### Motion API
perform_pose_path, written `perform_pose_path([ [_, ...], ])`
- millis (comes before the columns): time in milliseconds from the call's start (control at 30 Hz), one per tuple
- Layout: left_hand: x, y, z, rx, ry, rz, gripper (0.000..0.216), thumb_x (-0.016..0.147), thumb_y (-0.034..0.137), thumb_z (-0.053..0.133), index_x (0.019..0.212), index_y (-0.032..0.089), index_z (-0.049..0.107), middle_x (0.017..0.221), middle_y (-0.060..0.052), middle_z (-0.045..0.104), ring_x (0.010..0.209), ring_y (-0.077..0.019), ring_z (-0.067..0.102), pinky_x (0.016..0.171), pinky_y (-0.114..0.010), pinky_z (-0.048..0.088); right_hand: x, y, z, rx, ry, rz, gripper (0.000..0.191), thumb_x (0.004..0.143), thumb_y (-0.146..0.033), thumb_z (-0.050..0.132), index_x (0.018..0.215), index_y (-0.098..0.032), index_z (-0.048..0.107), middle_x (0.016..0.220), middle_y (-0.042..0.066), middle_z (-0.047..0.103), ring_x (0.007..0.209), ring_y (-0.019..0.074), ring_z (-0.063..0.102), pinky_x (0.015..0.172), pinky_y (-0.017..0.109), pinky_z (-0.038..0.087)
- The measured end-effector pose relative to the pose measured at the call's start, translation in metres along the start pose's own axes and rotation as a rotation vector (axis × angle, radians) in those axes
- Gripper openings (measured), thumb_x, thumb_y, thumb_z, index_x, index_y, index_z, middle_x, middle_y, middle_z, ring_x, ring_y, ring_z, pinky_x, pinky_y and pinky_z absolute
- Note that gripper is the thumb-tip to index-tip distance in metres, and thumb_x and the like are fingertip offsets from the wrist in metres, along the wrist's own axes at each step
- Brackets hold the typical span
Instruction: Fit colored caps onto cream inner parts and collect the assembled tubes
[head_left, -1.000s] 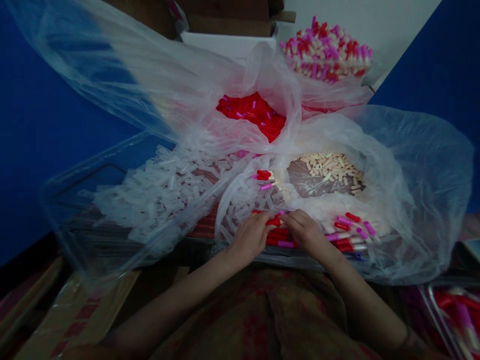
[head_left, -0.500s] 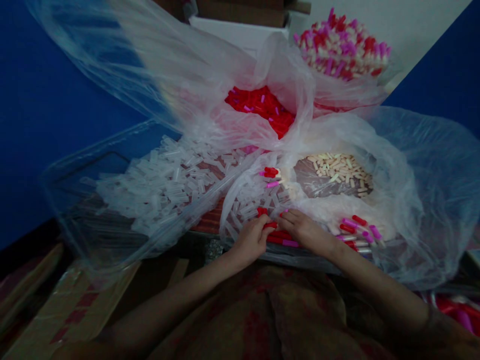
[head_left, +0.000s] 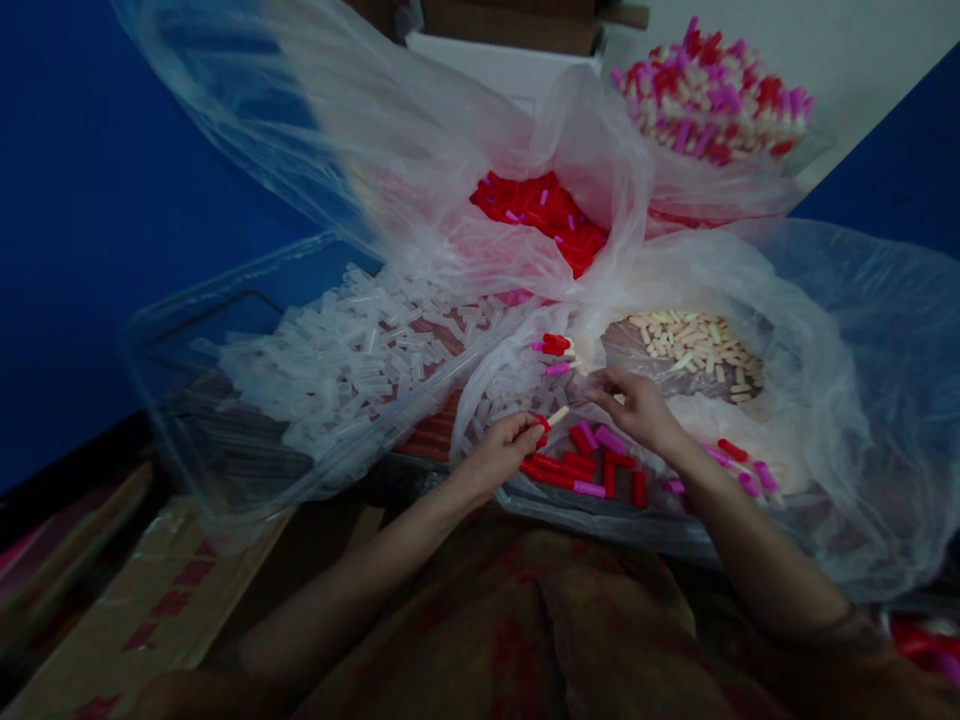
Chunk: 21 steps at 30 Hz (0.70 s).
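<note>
My left hand (head_left: 511,445) is closed in a pinch on a small red tube (head_left: 541,430) with a cream-coloured stick (head_left: 558,415) pointing out of its end, up and to the right. Farther right, my right hand (head_left: 636,408) has thumb and fingers bent together over the edge of the plastic bag. Whatever may be between its fingertips is too dim to make out. Below the two hands lie loose red tubes (head_left: 580,463) and pink tubes (head_left: 590,489). Just beyond them rest several red-and-pink-ended pieces (head_left: 556,346).
Clear short tubes (head_left: 352,345) are heaped in a transparent bin (head_left: 161,470) at left. Cream sticks (head_left: 694,345) lie in the bag (head_left: 832,400) at right. A bag of red tubes (head_left: 544,210) stands behind, beside a mixed pile (head_left: 716,95). A cardboard box (head_left: 150,610) is low at left.
My right hand has moved up and away from the left hand. The left now shows the red tube with a stick in it, and loose tubes have come into sight. The view has shifted slightly.
</note>
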<state>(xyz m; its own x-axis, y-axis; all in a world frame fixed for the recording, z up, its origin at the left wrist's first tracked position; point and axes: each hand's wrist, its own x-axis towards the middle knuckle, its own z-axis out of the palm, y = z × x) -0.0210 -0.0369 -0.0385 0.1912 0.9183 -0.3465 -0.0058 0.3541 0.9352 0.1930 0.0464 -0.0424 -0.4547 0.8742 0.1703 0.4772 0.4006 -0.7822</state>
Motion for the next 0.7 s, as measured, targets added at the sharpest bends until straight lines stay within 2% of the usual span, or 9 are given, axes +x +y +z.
perform_pose_path([
  [67, 0.001, 0.001, 0.0, -0.031, -0.032, -0.038, 0.022, 0.08, 0.036, 0.06, 0.081, 0.014, 0.057, 0.061, 0.005, 0.046, 0.051, -0.0072, 0.034, 0.05, -0.02, 0.025, -0.011, -0.012, 0.002, 0.423, 0.032, 0.125, 0.026, 0.085, -0.043, 0.063, 0.092, -0.018, 0.065, 0.084, 0.004, 0.068, 0.074, 0.0162, 0.06, 0.07, 0.029, 0.047],
  [133, 0.002, 0.001, 0.0, -0.092, -0.084, -0.076, 0.028, 0.078, 0.041, 0.062, 0.08, 0.014, 0.055, 0.057, 0.006, 0.042, 0.047, -0.0063, 0.03, 0.047, -0.021, 0.024, -0.021, -0.02, 0.006, 0.678, 0.074, 0.226, 0.029, 0.083, -0.046, 0.066, 0.093, -0.019, 0.063, 0.084, 0.003, 0.069, 0.073, 0.0141, 0.062, 0.068, 0.026, 0.048],
  [300, 0.0, 0.001, 0.002, -0.172, -0.187, -0.108, 0.037, 0.075, 0.048, 0.066, 0.081, 0.014, 0.054, 0.055, 0.006, 0.039, 0.047, -0.0058, 0.031, 0.045, -0.02, 0.025, -0.032, -0.024, 0.018, 0.876, 0.318, 0.317, 0.025, 0.077, -0.034, 0.07, 0.09, -0.02, 0.056, 0.08, 0.0, 0.07, 0.061, 0.0104, 0.061, 0.064, 0.024, 0.051],
  [367, -0.001, 0.002, 0.002, -0.17, -0.203, -0.111, 0.037, 0.074, 0.049, 0.066, 0.079, 0.015, 0.052, 0.056, 0.006, 0.04, 0.047, -0.0056, 0.032, 0.045, -0.019, 0.026, -0.034, -0.024, 0.018, 0.955, 0.353, 0.322, 0.025, 0.073, -0.029, 0.069, 0.086, -0.021, 0.05, 0.077, -0.001, 0.07, 0.061, 0.0112, 0.063, 0.063, 0.024, 0.052],
  [433, -0.001, 0.004, 0.002, -0.162, -0.217, -0.114, 0.038, 0.074, 0.049, 0.067, 0.074, 0.016, 0.049, 0.056, 0.006, 0.039, 0.047, -0.0054, 0.032, 0.045, -0.019, 0.026, -0.036, -0.024, 0.017, 1.025, 0.329, 0.314, 0.025, 0.072, -0.025, 0.065, 0.086, -0.023, 0.045, 0.073, -0.003, 0.07, 0.06, 0.0124, 0.064, 0.061, 0.025, 0.053],
  [567, -0.001, 0.007, 0.002, -0.145, -0.246, -0.129, 0.042, 0.073, 0.052, 0.067, 0.068, 0.017, 0.043, 0.056, 0.006, 0.038, 0.047, -0.0052, 0.03, 0.045, -0.019, 0.027, -0.042, -0.024, 0.01, 1.012, 0.245, 0.301, 0.017, 0.073, -0.022, 0.058, 0.087, -0.023, 0.049, 0.079, -0.002, 0.069, 0.054, 0.0106, 0.059, 0.049, 0.022, 0.049],
  [633, 0.0, 0.007, 0.002, -0.138, -0.257, -0.135, 0.042, 0.073, 0.051, 0.067, 0.069, 0.017, 0.043, 0.055, 0.006, 0.037, 0.047, -0.0053, 0.03, 0.046, -0.019, 0.026, -0.044, -0.025, 0.006, 0.89, 0.165, 0.293, 0.007, 0.077, -0.023, 0.057, 0.084, -0.02, 0.055, 0.083, 0.0, 0.068, 0.053, 0.0097, 0.057, 0.046, 0.02, 0.046],
  [700, 0.0, 0.006, 0.001, -0.127, -0.264, -0.138, 0.039, 0.073, 0.05, 0.067, 0.072, 0.017, 0.045, 0.055, 0.007, 0.037, 0.047, -0.0056, 0.03, 0.046, -0.019, 0.026, -0.045, -0.028, 0.002, 0.651, 0.081, 0.215, 0.011, 0.083, -0.026, 0.059, 0.09, -0.019, 0.063, 0.082, 0.001, 0.066, 0.057, 0.0107, 0.058, 0.05, 0.022, 0.048],
])
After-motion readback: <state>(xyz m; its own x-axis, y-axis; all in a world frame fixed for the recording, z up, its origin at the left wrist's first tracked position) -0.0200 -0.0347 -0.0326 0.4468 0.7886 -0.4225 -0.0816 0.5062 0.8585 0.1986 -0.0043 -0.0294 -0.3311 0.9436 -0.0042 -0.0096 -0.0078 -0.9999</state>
